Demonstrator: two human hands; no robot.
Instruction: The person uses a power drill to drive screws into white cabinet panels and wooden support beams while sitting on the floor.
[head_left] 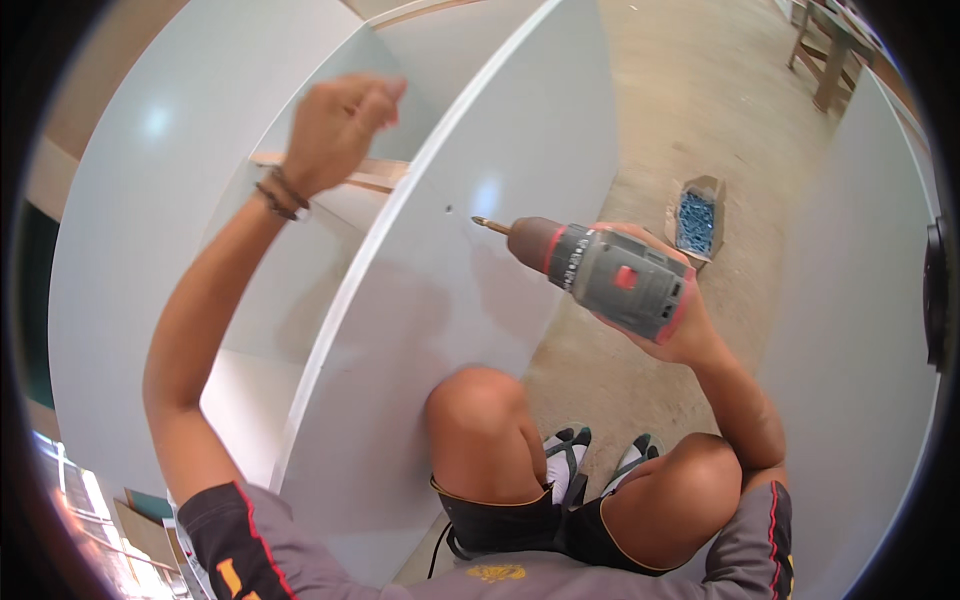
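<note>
A grey and black cordless drill with red accents (615, 275) is gripped in my right hand (690, 325). Its driver bit (490, 225) points left, just short of a small dark hole or screw head (449, 209) in the upright white panel (540, 130). Over the far side of that panel's edge, my left hand (338, 130) is raised with fingers curled together. Motion softens its outline, and whatever it may pinch is hidden. Below it, a wooden strip (375, 175) meets the panel inside the white cabinet body (250, 60).
An open carton (716, 188) of blue-looking screws (695, 222) rests on the concrete floor (690, 70) beyond the drill. Another white panel (850, 250) stands at my right. A wooden trestle (835, 50) is at the far right. My knees (480, 420) are close to the panel.
</note>
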